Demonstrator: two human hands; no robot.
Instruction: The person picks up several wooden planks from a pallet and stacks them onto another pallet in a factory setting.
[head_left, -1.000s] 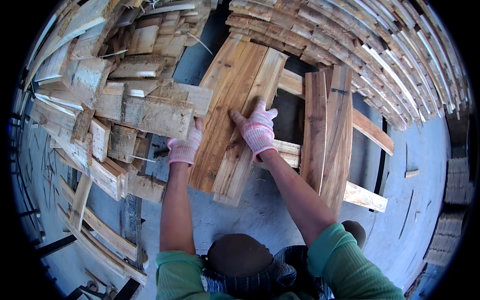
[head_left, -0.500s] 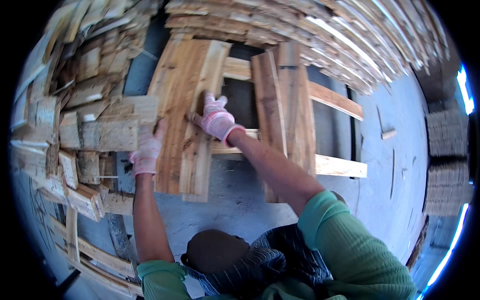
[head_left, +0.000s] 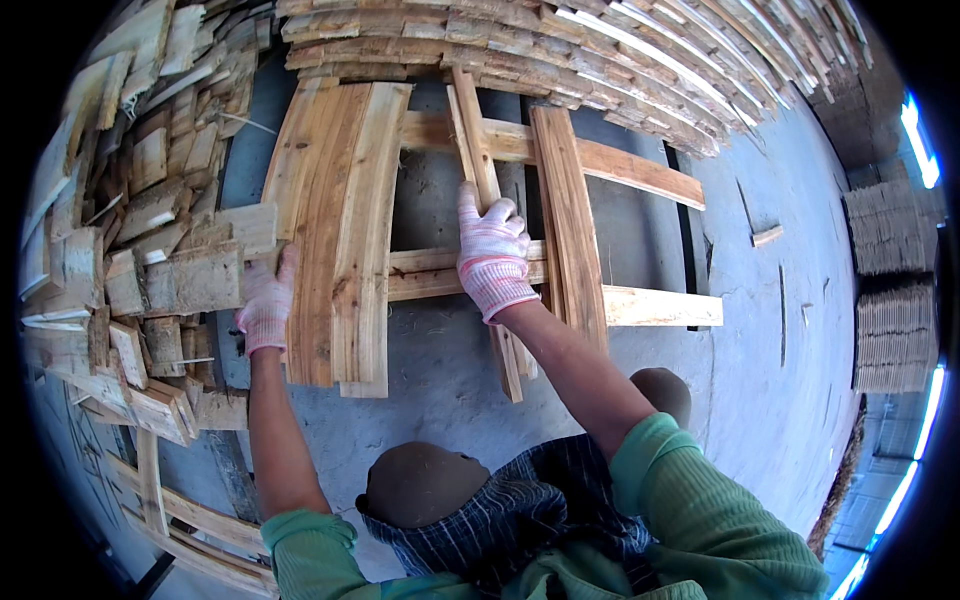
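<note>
My right hand [head_left: 495, 250], in a white and pink knitted glove, is closed around a narrow wooden plank [head_left: 470, 130] that stands tilted on its edge across two crosspieces. The plank's lower end shows beyond my wrist. My left hand [head_left: 266, 305], gloved the same way, rests against the left edge of several planks [head_left: 335, 210] laid side by side. Its thumb is stretched apart; part of its fingers is hard to make out. To the right of my right hand another plank [head_left: 570, 210] lies over the upper crosspiece [head_left: 640, 170] and the lower crosspiece [head_left: 660, 306].
Rough offcuts [head_left: 190, 280] are heaped at the left, close by my left hand. A long stack of boards [head_left: 520, 50] runs along the far side. Bundled stacks [head_left: 893, 340] stand at the far right on the grey floor [head_left: 750, 370]. A wooden frame [head_left: 190, 520] lies lower left.
My right hand has left the left group of planks, moved right and taken hold of a narrow plank, which now stands apart from its neighbour. My left hand stays by the left edge.
</note>
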